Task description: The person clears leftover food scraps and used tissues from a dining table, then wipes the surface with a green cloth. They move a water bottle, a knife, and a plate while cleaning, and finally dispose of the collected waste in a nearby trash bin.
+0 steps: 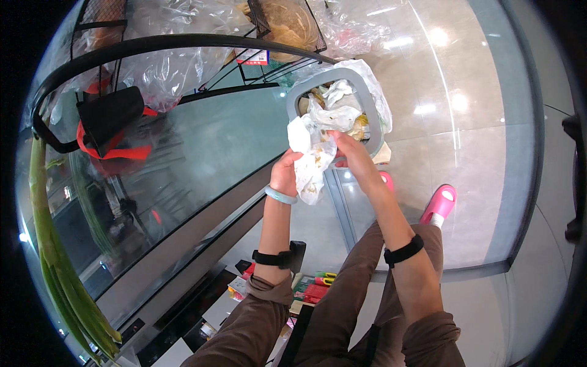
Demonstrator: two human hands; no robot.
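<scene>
Crumpled white tissue (315, 174) with yellowish-brown stains hangs between my two hands at the near rim of a trash bin. My left hand (285, 173) pinches its left edge between thumb and fingers. On the other side, my right hand (352, 149) grips the tissue's upper right edge. The trash bin (373, 108) has a grey rim and a white liner folded over the outside. More crumpled white paper (337, 117) and brownish-yellow scraps (360, 128) fill it. The palms of both hands are partly hidden.
A glass-topped table or counter (220, 126) lies to the left, under a curved black handle (183, 41). Wire baskets (314, 23) and clear plastic bags (179, 59) crowd the far side. Long green stalks (50, 229) hang at far left. A pink slipper (438, 202) stands on the tiled floor (481, 151).
</scene>
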